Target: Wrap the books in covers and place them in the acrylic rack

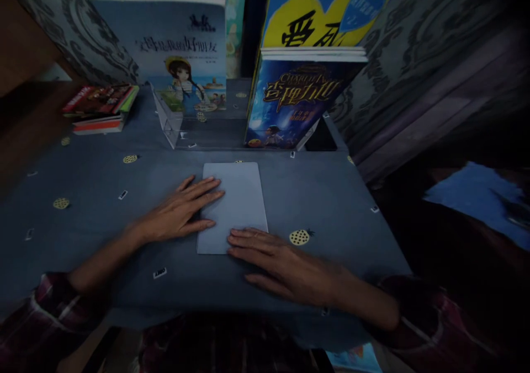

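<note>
A plain pale sheet, perhaps paper or thin card (238, 196), lies flat on the table in front of me, its long side pointing away. My left hand (182, 210) rests over its left edge, fingers spread and stretched out on the surface. Across its lower right corner lies my right hand (277, 262), palm down with the fingers extended and the thumb apart. Neither hand grips anything. Parts of the sheet's left edge and lower right corner are hidden under the fingers.
A clear stand (215, 136) behind the sheet holds upright books, among them a pale blue book (136, 42) and a dark blue book (285, 105). Small stacked books (101, 105) lie at the back left. The patterned tablecloth (95, 180) drops off along the right edge.
</note>
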